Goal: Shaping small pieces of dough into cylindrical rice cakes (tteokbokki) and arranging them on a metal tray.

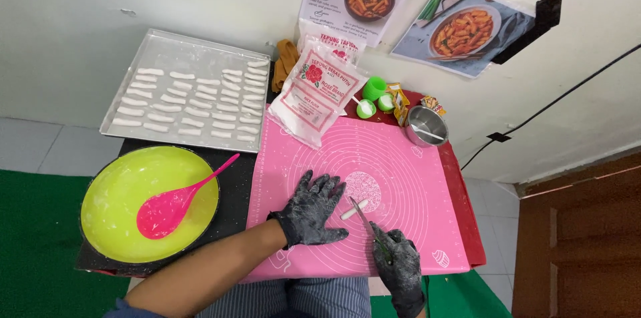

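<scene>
Matt pink silicone mat [400,158], dull metal tray [133,48], glossy plastic bowl [113,188], shiny steel cup [419,132], flour-dusted rubbery gloves on both hands.

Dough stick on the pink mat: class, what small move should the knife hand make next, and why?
Probably press the knife down through the dough stick. The right hand holds the blade angled beside it, the left hand lies flat next to it, and cut pieces already fill the tray.

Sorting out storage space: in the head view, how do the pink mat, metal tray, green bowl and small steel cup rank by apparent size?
1. Pink mat
2. Metal tray: it lies farther from the camera, so its gap to the mat is unsure
3. Green bowl
4. Small steel cup
</scene>
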